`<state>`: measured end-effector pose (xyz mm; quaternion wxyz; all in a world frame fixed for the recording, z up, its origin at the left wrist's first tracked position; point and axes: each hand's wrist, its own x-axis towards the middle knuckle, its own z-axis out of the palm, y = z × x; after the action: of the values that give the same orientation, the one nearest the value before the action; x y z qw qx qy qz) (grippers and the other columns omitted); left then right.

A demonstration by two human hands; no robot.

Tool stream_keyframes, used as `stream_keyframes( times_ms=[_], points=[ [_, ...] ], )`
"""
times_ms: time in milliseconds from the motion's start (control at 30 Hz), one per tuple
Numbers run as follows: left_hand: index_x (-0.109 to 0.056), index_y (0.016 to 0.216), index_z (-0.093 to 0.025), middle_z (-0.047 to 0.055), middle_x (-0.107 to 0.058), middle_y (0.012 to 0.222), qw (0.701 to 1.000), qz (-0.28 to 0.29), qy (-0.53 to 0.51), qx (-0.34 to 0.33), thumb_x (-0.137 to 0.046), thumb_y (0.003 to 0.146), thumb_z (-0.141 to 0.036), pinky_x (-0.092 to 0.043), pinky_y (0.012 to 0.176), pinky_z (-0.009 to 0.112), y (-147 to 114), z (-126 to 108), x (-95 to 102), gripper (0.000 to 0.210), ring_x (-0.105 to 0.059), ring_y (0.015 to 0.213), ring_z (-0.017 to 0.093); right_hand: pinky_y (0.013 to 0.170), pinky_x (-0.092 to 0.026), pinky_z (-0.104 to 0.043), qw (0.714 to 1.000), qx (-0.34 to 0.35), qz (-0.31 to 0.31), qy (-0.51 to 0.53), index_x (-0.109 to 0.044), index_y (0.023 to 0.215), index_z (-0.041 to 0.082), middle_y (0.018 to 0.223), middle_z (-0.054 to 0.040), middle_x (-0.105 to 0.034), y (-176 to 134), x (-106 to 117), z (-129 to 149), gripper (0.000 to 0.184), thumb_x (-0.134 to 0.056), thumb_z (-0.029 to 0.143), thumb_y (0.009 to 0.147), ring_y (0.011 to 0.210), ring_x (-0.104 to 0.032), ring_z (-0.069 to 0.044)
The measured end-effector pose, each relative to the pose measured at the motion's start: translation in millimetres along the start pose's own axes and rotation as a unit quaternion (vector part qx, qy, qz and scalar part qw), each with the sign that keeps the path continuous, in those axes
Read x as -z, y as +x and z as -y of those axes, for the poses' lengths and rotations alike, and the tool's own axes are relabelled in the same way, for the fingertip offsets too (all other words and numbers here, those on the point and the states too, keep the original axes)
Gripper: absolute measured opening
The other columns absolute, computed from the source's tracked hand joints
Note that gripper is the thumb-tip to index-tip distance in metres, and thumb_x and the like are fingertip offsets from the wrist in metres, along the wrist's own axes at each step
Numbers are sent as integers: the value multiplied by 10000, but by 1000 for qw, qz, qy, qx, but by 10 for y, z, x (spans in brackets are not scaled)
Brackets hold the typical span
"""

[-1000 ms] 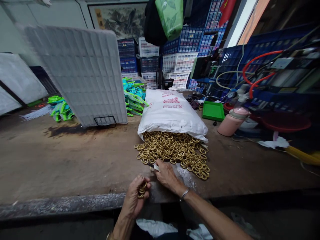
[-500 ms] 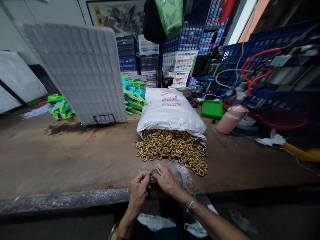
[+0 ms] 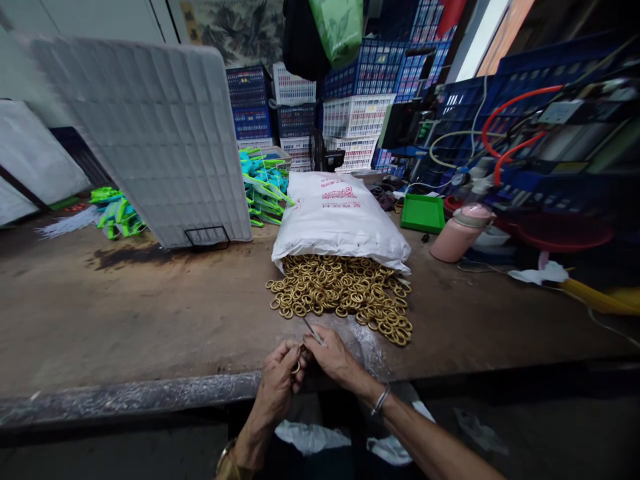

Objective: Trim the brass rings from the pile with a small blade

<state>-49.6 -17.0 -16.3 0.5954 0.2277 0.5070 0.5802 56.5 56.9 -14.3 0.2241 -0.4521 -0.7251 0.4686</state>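
Between the fingers of my left hand [image 3: 280, 373] is a gold-coloured ring [image 3: 296, 367], tilted and partly covered by the fingers. My right hand [image 3: 327, 353] is closed on a thin pointed metal tool [image 3: 313, 331] whose tip points up and to the left; whether it is a blade or something else, I cannot tell. The fingertips of both hands nearly meet at the front edge of the bench. Just beyond them lies a heap of gold-coloured rings [image 3: 340, 290], spilling from the open mouth of a white sack [image 3: 340, 217] with red print.
A tall white padded panel [image 3: 155, 140] stands on the wooden bench [image 3: 150, 313] at left. Green and blue plastic pieces [image 3: 265, 187] lie behind it. To the right are a green tray [image 3: 423, 213] and a pink bottle [image 3: 460, 233]. Stacked crates [image 3: 357, 117] fill the back.
The ring in my left hand shows more clearly and hangs lower between the fingers. The tool in my right hand now shows more of its length. The view has shifted slightly.
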Motion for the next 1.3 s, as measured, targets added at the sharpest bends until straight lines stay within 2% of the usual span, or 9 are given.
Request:
stream_keyframes(
  times_ms=[233, 467, 533, 600, 700, 833, 1133, 1300],
  points=[
    [-471, 684, -158, -48, -499, 585, 999, 16, -45, 7, -650, 664, -420, -185, 351, 141, -25, -25, -8, 318, -377, 384, 19, 530, -331, -197, 998, -5, 27, 63, -504, 661, 165, 564, 30, -529, -27, 31, 61, 208, -387, 277, 792, 552, -461, -94],
    [-445, 688, -167, -41, -519, 597, 996, 30, -87, 2, -640, 690, -396, -207, 344, 135, -37, -6, 17, 300, -376, 385, 19, 528, -341, -201, 996, -8, 39, 80, -480, 607, 168, 539, 22, -505, -42, 43, 65, 219, -373, 226, 790, 530, -460, -96],
    [-441, 696, -173, -50, -506, 574, 995, 27, -93, -2, -646, 686, -391, -215, 343, 134, -34, -11, 24, 300, -379, 385, 23, 510, -326, -213, 999, -3, 19, 35, -464, 610, 174, 538, 14, -496, -58, 33, 41, 204, -375, 222, 787, 522, -447, -105],
    [-439, 703, -176, -56, -499, 559, 996, 19, -92, -3, -659, 674, -393, -216, 342, 133, -32, -28, 23, 311, -384, 384, 26, 502, -302, -220, 999, 29, 9, -37, -443, 619, 182, 553, 10, -489, -87, 23, 10, 168, -382, 204, 774, 525, -428, -109],
    [-445, 721, -178, -58, -508, 549, 997, 4, -78, 0, -672, 651, -416, -220, 344, 130, -31, -55, 12, 336, -394, 378, 26, 529, -282, -220, 985, 91, 34, -143, -448, 665, 184, 595, 13, -492, -142, 20, -25, 99, -395, 101, 679, 552, -410, -108],
    [-450, 733, -183, -63, -512, 540, 998, 0, -53, -13, -661, 658, -430, -234, 351, 126, -30, -50, 22, 334, -392, 375, 24, 552, -266, -224, 965, 101, 57, -233, -485, 774, 176, 626, 5, -515, -192, 42, -4, 236, -382, 60, 596, 569, -418, -115],
    [-443, 696, -182, -74, -494, 505, 998, -17, 19, -50, -605, 693, -469, -247, 327, 126, 16, 18, 72, 330, -374, 351, 25, 547, -235, -249, 938, 73, 39, -336, -501, 885, 166, 712, -30, -588, -236, 74, 117, 293, -384, 68, 635, 607, -491, -138],
    [-440, 662, -174, -61, -510, 523, 998, -13, 28, -46, -590, 714, -458, -251, 335, 126, -45, 22, 70, 326, -374, 352, 19, 532, -241, -242, 932, 89, 84, -341, -506, 885, 155, 717, -32, -598, -169, 83, 13, 259, -408, 91, 653, 621, -516, -139]
  ],
)
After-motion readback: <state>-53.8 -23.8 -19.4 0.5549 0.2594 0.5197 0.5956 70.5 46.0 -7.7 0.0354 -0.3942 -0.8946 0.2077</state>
